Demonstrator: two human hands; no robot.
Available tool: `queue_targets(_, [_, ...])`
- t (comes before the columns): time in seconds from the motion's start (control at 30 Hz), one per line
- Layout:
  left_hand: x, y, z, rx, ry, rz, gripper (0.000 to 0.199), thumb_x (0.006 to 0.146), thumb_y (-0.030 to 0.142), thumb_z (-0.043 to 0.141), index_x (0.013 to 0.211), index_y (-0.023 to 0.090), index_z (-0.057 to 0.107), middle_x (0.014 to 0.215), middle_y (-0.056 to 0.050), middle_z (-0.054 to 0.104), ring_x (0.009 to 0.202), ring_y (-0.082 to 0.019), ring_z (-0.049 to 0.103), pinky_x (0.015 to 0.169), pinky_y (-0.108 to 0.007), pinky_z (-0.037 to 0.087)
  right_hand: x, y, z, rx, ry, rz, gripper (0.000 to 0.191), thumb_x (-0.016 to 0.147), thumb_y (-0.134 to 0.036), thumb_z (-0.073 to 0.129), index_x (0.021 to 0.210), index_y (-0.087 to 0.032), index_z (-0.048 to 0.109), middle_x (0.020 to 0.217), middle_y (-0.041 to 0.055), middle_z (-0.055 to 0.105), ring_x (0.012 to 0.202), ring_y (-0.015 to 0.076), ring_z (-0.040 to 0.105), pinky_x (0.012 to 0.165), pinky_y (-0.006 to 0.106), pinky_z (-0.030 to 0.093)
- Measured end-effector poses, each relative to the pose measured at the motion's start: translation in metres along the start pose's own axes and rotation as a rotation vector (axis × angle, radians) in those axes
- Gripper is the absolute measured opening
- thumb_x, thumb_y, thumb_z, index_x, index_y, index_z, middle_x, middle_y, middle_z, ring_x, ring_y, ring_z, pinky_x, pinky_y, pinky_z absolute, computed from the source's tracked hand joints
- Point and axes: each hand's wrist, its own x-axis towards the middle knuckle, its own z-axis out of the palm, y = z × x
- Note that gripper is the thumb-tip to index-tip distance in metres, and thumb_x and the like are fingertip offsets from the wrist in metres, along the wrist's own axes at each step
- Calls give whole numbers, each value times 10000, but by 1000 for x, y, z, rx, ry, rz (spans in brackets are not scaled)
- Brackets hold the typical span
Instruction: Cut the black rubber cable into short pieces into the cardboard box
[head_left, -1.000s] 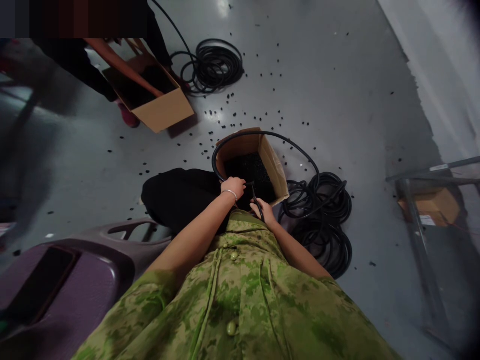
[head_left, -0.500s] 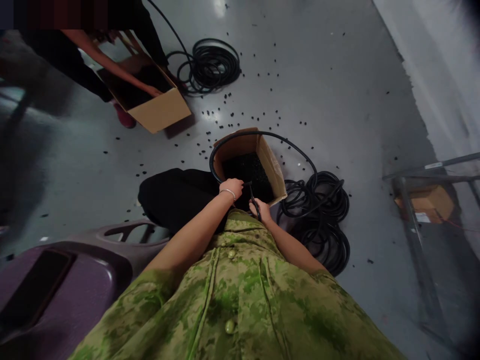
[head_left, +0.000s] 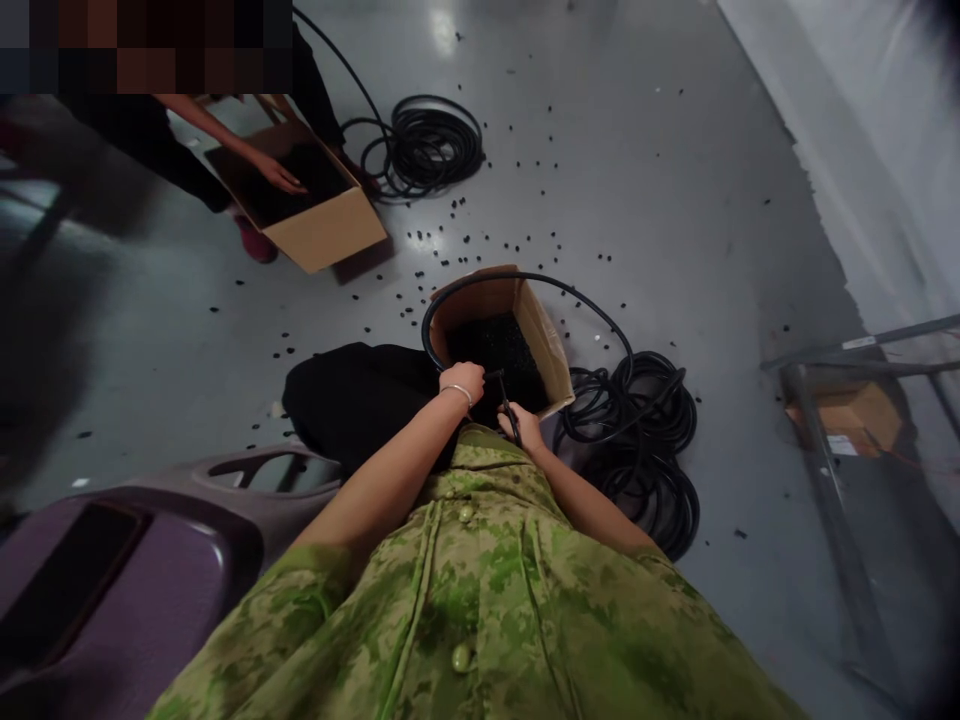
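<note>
The left hand (head_left: 463, 380), palm down, is clamped on the smooth, round-sectioned black rubbery hose (head_left: 517, 274) near its end. The right hand (head_left: 523, 428) grips a slim dark hand-held cutting tool (head_left: 505, 395), pointing up toward the hose end; blur hides whether its tip touches. The hands are slightly apart, close in front of the green mottled cloth shirt (head_left: 480, 560).

From the left hand the hose arcs beyond both hands, over the open brown cardboard box (head_left: 546, 345), and comes down right of them into a loose tangled black coil (head_left: 664, 400). Inside the box, just ahead of the hands, lies a grainy heap of small black pieces (head_left: 499, 345). Similar bits dot the smooth grey floor (head_left: 637, 190) ahead.

The box's right wall rises just beyond the right hand, its upper edge uneven, with shiny tape on its face. Floor stretches ahead and right of the hands, between the coil and a thin metal frame (head_left: 810, 440). Left of the hands, a purple moulded seat (head_left: 187, 570) bears a flat black phone (head_left: 71, 575); ahead-left, a co-worker's hand (head_left: 277, 175) reaches into a second box (head_left: 326, 235).

Far right, a small carton (head_left: 862, 415) carries a white label (head_left: 841, 445), its print too small to read.
</note>
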Motion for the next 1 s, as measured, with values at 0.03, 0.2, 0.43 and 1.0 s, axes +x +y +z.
queue_targets(0.03, [0,0,1,-3,6,4,352,976,261,492,1230,232,734,1296,-144,701,1216,-276,652,952,-340,555,-1,0,-1,29,-2,3,264,804,-400,625,952,-209,733,765,5,707,689,162,636,660,236,467])
queue_targets(0.2, [2,0,3,-2,33,34,355,976,256,488,1227,222,737,1275,-150,709,1212,-278,652,943,-341,561,-5,-7,-10,221,-88,81,350,842,-474,615,1023,-189,707,684,3,657,544,140,589,545,237,458])
queue_targets(0.43, [-1,2,-1,2,29,43,354,984,270,481,1231,227,730,1300,-135,698,1231,-281,642,954,-347,557,-6,-17,-14,280,-109,106,392,822,-542,658,974,-183,700,682,7,643,537,137,587,525,237,459])
queue_targets(1.0, [1,3,2,82,-44,176,350,999,318,472,1238,258,721,1286,-112,710,1187,-240,663,962,-314,533,-3,-21,-10,270,-55,138,372,832,-554,628,915,-193,669,675,-4,655,582,138,585,548,223,457])
